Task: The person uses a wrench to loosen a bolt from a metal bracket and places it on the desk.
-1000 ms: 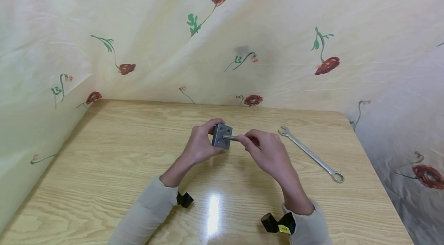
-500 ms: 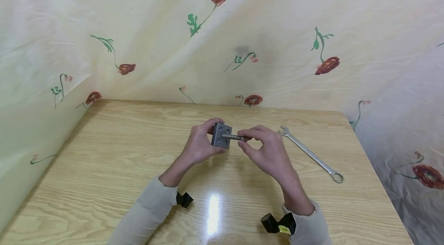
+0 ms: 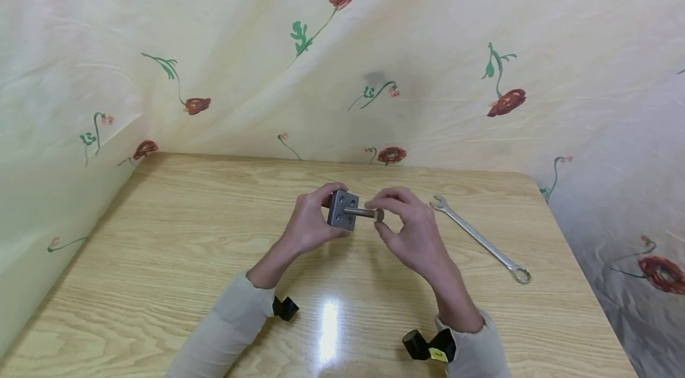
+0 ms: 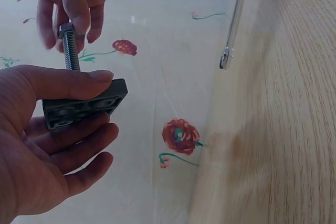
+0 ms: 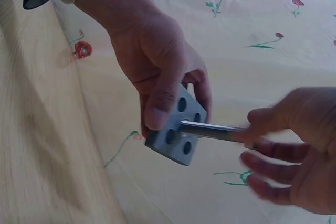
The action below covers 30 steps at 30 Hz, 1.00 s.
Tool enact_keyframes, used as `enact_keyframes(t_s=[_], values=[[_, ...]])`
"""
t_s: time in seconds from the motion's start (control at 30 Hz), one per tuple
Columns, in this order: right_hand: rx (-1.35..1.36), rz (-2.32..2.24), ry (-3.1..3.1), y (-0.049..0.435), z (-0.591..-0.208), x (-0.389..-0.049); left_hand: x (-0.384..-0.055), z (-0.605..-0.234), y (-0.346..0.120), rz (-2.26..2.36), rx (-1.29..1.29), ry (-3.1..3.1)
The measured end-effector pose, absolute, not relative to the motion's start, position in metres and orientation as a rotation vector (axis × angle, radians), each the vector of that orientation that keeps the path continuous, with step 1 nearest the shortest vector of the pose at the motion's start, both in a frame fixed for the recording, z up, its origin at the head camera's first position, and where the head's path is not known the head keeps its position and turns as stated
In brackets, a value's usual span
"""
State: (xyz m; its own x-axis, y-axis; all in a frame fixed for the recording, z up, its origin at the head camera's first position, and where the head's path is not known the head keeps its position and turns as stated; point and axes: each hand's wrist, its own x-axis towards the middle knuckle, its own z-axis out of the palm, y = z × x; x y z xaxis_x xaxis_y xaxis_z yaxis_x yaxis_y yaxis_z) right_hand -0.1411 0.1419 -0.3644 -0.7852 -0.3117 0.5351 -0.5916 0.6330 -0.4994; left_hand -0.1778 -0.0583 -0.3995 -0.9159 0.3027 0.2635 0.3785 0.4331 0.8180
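Observation:
A small dark grey metal block (image 3: 337, 211) with several round holes is held up above the table by my left hand (image 3: 310, 220). In the left wrist view, the thumb lies along one side of the block (image 4: 118, 95) and the fingers are behind it. From its middle hole sticks a hex bolt (image 3: 360, 211), its threads visible in the left wrist view. My right hand (image 3: 409, 223) is at the bolt's head, pinching it with curled fingers and thumb. Those fingers are blurred in the right wrist view, where they partly cover the bolt (image 5: 210, 130).
A long combination wrench (image 3: 478, 238) lies slantwise on the wooden table (image 3: 187, 229), to the right of my right hand. Flower-patterned cloth (image 3: 241, 69) hangs behind the table and at its sides. Black camera mounts sit at both wrists.
The right fingers have shifted round the bolt's end, baring its head, which they covered earlier. The left hand and block stay almost where they were.

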Motion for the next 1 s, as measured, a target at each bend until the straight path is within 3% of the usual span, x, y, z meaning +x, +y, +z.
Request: enact_keyframes(t_s=[0.47,1.0], values=[[0.350,0.972,-2.908,0.1407,-0.3601,-0.1397,-0.1770,-0.3987,-0.0586,-1.498,-0.582,-2.617],[0.584,0.933,-2.554,0.1439,-0.3624,-0.1383,-0.1763,-0.3998,-0.0565,-1.476,-0.593,-2.614]])
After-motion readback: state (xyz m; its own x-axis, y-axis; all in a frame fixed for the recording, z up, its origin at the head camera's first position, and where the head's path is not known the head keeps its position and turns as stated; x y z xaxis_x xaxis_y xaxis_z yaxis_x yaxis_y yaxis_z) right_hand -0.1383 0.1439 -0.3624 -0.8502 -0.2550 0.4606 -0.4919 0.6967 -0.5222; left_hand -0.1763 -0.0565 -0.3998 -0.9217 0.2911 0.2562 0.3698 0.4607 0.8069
